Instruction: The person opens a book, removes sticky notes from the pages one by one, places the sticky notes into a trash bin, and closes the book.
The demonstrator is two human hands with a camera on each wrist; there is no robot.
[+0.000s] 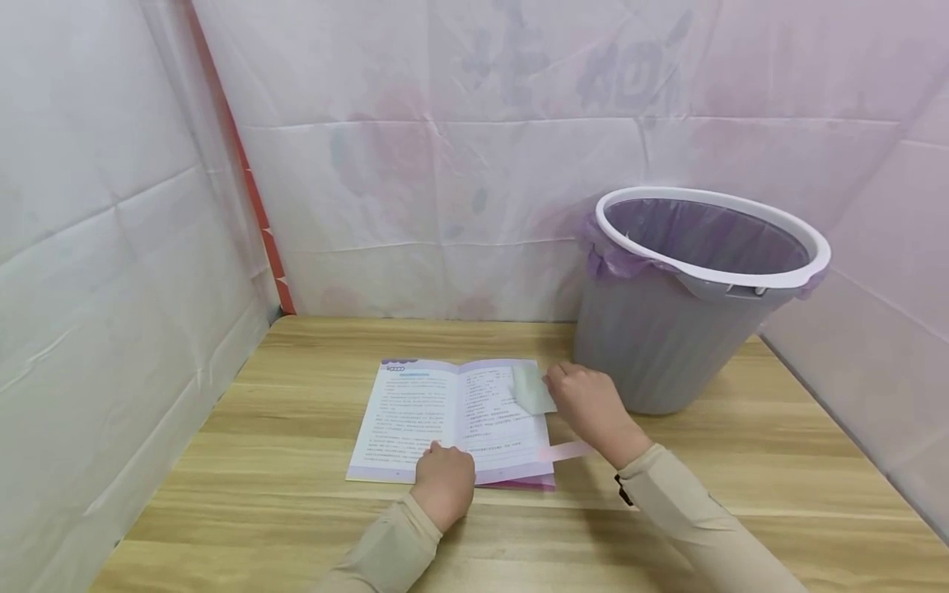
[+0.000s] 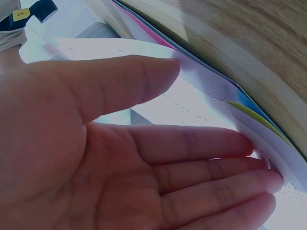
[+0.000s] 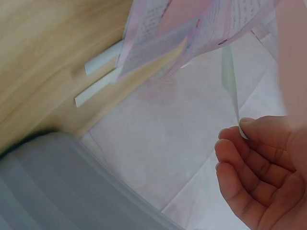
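An open book (image 1: pixel 411 420) with printed pages lies flat on the wooden table. My left hand (image 1: pixel 445 482) rests at its lower edge near the fold. In the left wrist view, the fingers (image 2: pixel 216 187) are extended over the page, with the thumb apart. My right hand (image 1: pixel 593 412) is beside the upper right page and pinches the edge of a pale green paper note (image 1: pixel 532 389). The right wrist view shows that green note (image 3: pixel 229 76) between thumb and forefinger, stretching toward the book. A pink strip (image 1: pixel 567 450) sticks out from the right page's lower side.
A grey trash bin (image 1: pixel 652 346) with a white rim and purple liner bag stands just right of the book, close to my right hand. White sheeting (image 1: pixel 445 198) hangs behind the wooden table (image 1: pixel 282 412) and along both sides.
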